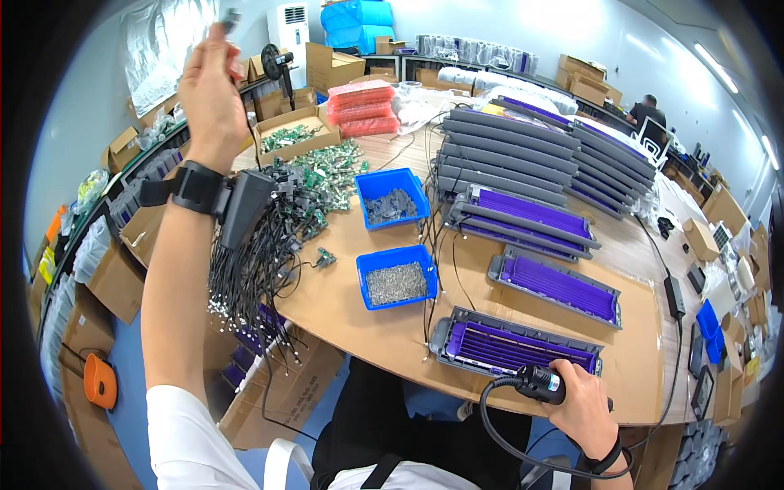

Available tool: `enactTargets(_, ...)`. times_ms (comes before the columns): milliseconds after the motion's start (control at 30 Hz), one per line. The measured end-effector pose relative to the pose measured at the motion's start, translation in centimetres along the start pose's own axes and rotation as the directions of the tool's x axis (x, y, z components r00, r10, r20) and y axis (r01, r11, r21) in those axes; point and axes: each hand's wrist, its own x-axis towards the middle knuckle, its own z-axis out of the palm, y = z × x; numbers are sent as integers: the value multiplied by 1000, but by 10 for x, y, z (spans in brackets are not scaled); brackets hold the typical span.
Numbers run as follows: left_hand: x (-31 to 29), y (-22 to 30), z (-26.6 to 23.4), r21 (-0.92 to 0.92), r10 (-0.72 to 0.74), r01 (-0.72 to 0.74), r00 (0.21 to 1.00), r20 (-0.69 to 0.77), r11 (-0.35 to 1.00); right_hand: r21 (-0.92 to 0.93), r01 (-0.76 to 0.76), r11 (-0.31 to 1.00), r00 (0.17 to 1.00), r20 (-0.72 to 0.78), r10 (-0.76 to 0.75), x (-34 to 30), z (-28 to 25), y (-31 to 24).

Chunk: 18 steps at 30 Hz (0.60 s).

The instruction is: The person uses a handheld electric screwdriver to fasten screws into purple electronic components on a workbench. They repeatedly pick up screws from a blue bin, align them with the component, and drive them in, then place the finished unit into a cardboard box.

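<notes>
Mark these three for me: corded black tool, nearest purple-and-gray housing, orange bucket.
Corded black tool (536, 381): head view, on its body.
Nearest purple-and-gray housing (523, 347): head view, on its purple slatted inside.
Orange bucket (100, 387): head view, on its outer wall.

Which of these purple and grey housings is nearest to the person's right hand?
The frontmost housing, lying by the right hand; the single housing behind it and the grouped housings are farther away.

We see 1 orange bucket (100, 382) near cardboard boxes (106, 286), 1 black fan (272, 62) near a white upright air conditioner (287, 33), and 1 distant person (644, 113).
</notes>
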Motion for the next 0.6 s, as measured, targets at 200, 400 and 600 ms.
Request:
enactTargets(200,30,36,-17,-122,108,-135,974,-201,983,9,3,1000,1000,-5,-3,1,1,-1)
enactTargets(400,-18,39,-11,501,-618,425,719,319,754,-6,76,997,996,-53,-76,0,4,2)
enactTargets(600,19,55,-21,-102,-102,120,981,166,988,4,71,997,996,-53,-70,1,4,0)
